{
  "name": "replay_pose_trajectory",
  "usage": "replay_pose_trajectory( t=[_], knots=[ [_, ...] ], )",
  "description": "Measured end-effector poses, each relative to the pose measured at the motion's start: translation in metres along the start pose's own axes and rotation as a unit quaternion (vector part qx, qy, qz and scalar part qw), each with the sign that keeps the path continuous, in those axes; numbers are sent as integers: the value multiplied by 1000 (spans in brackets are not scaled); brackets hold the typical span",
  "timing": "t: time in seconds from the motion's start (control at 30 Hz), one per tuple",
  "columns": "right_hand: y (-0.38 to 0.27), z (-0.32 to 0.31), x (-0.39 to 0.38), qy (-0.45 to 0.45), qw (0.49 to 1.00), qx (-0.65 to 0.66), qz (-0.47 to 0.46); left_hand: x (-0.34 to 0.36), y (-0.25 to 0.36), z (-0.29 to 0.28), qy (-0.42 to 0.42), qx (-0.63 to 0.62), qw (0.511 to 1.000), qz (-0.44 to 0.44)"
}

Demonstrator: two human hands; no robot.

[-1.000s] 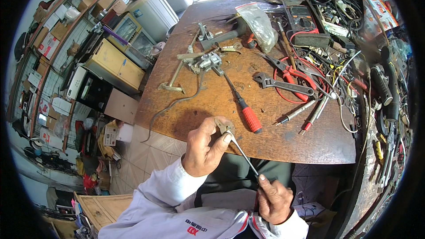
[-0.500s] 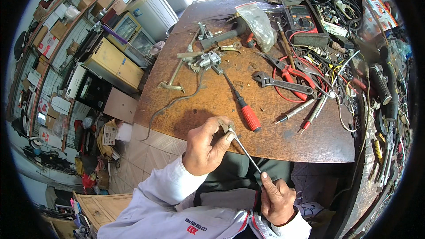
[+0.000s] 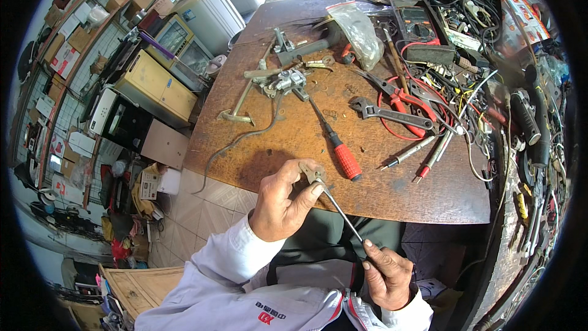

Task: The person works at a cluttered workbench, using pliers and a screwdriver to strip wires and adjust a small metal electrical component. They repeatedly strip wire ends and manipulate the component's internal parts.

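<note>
Over the near edge of the wooden workbench [image 3: 294, 147], the left hand [image 3: 278, 205] pinches a small metal part [image 3: 313, 173] while the right hand [image 3: 386, 273] is closed around a thin screwdriver [image 3: 343, 211], tip at the part. It looks like a screw being worked; the next turn wants steady alignment. Farther back lie a clear plastic bag [image 3: 358, 27], cardboard boxes [image 3: 64, 58] on the left shelves, and a red-and-white packet [image 3: 520, 15] at right.

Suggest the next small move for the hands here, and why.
Probably turn the thin screwdriver a little with the right hand: its tip sits against the small metal part pinched in the left hand, above the table edge.
</note>
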State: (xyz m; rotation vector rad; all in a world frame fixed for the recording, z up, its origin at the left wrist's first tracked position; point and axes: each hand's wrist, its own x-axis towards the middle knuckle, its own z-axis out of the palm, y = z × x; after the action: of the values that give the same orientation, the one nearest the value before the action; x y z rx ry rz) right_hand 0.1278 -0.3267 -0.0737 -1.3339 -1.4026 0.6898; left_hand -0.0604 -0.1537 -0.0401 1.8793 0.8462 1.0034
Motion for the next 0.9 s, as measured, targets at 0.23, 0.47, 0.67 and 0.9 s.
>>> replay_pose_trajectory(
  t=[0.23, 0.47, 0.67, 0.9],
  knots=[
    [-7, 17, -7, 23, 991, -126, -30, 1, 2, 0, 25, 5, 1000, -11],
    [-9, 15, -8, 3, 983, -182, -37, 2, 2, -2, 11, -2, 1000, -28],
    [0, 10, -1, 6, 996, 80, 28, 1, 5, -5, 8, -69, 996, -49],
    [9, 7, -2, -12, 998, 62, 11, 1, 4, -2, 27, -71, 997, -34]
  ],
)
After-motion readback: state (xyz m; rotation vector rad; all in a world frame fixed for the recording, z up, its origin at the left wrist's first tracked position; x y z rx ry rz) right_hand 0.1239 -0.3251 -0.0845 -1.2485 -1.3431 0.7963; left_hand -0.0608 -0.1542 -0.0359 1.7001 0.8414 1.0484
